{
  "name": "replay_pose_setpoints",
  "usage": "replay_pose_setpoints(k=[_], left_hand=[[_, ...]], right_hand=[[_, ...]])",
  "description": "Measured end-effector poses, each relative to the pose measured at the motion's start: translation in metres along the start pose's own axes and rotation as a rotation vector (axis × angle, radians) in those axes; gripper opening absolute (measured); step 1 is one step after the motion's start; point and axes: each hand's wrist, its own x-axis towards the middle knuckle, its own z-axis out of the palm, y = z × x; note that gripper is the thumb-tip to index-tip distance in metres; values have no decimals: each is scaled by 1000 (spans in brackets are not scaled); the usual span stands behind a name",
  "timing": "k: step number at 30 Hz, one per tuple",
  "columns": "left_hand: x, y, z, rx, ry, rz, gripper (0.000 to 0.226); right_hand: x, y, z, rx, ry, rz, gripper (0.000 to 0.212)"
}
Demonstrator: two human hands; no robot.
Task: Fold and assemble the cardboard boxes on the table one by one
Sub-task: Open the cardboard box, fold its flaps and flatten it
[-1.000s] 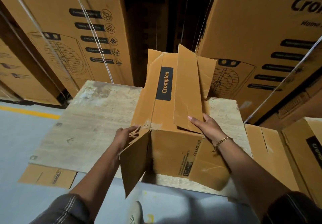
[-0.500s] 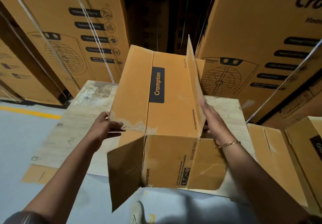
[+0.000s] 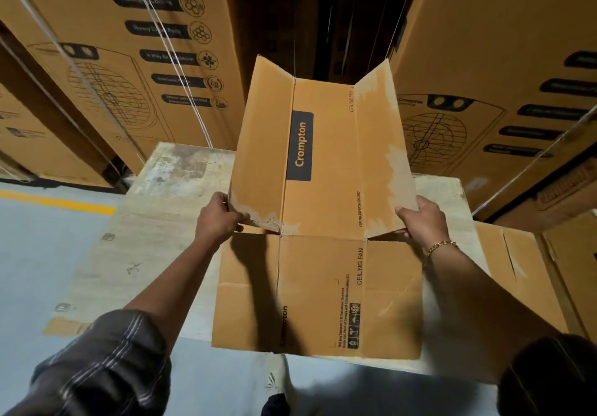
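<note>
Cardboard box [image 3: 323, 157] is held over the table [image 3: 155, 237], at its near edge, long axis pointing away from the camera. The centre panel with the Crompton label faces up. The left panel [image 3: 261, 144] and right panel [image 3: 378, 144] are raised on either side in a shallow V. The near flaps [image 3: 319, 292] are spread flat and hang past the table edge.

Left hand [image 3: 219, 218]: fingers curled round the near corner of the left panel, firm grip. Right hand [image 3: 426, 221]: near corner of the right panel pinched between thumb and fingers; a bracelet [image 3: 441, 246] is worn on that wrist.

Progress, as judged: early. The box has been opened out, but no squared tube is seen and no flap is folded in or locked. Whether any underside is closed cannot be told. To be done on this unit: sides squared, end flaps folded and tucked.

A flattened carton [image 3: 504, 263] lies at the table's right end, so at least one more unit is likely queued. No finished box can be identified with confidence.

Printed cartons [image 3: 145, 60] are stacked behind and on both sides of the table.
</note>
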Motion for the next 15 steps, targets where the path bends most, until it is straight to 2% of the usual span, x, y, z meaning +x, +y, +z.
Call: replay_pose_setpoints(k=[3, 7, 10, 12, 15], left_hand=[[28, -3, 13, 13, -18, -4, 43], [63, -11, 31, 33, -49, -43, 42], [83, -21, 41, 96, -96, -61, 49], [92, -36, 45, 194, -156, -88, 58], [100, -77, 47, 470, -224, -210, 74]], right_hand=[[16, 1, 18, -38, -10, 25, 20], [35, 8, 38, -112, -20, 62, 31], [49, 14, 55, -153, -43, 66, 37], [55, 19, 63, -192, -82, 88, 40], [52, 34, 72, -245, -161, 172, 40]])
